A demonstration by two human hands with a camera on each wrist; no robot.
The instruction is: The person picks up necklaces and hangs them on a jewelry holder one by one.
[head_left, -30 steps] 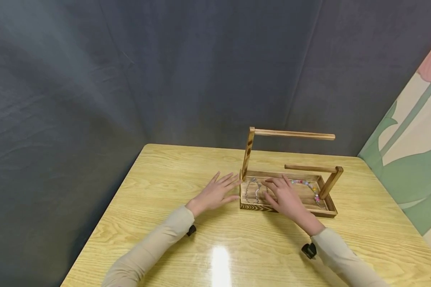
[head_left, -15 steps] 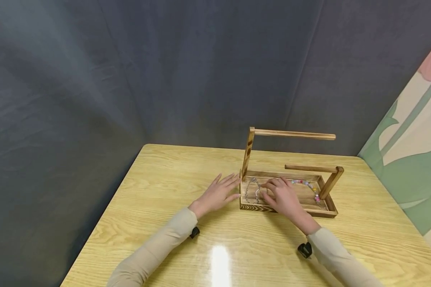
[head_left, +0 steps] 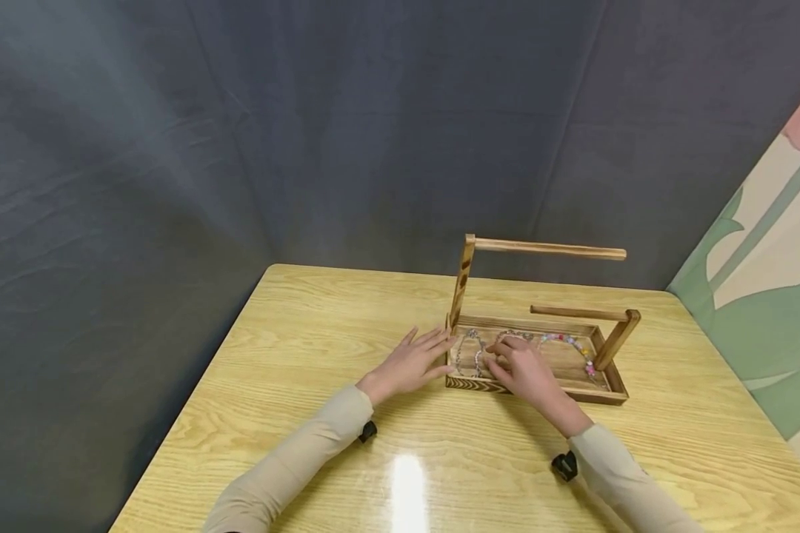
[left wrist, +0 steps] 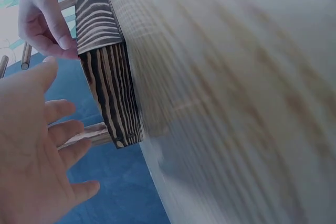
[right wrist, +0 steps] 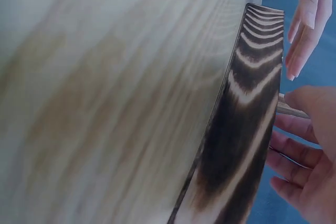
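Brown, dark-grained wood is used for the tray [head_left: 483, 385], which is set on a yellowish wood-grain table [head_left: 307, 333]. Inside the tray, by its left end, a silvery bracelet [head_left: 478, 359] is laid in a loop. At the tray's middle a second bracelet [head_left: 516, 334] is partly covered by the right hand [head_left: 525, 368], which is reached over the tray's front wall. The fingers of that hand are bent and thumb and forefinger are held near each other; whether anything is pinched cannot be told. Toward the tray's right end a multicoloured beaded bracelet [head_left: 576, 346] is laid in an arc. Just beside the tray's left end the left hand [head_left: 408, 365] is held with fingers straight and spread wide; contact with the wall cannot be made out. Above the tray a long upper rod [head_left: 547, 249] is carried by a post at its left end, and a lower rod [head_left: 576, 314] by a shorter post at its right end. Behind the tray a dark curtain [head_left: 373, 133] is hung.
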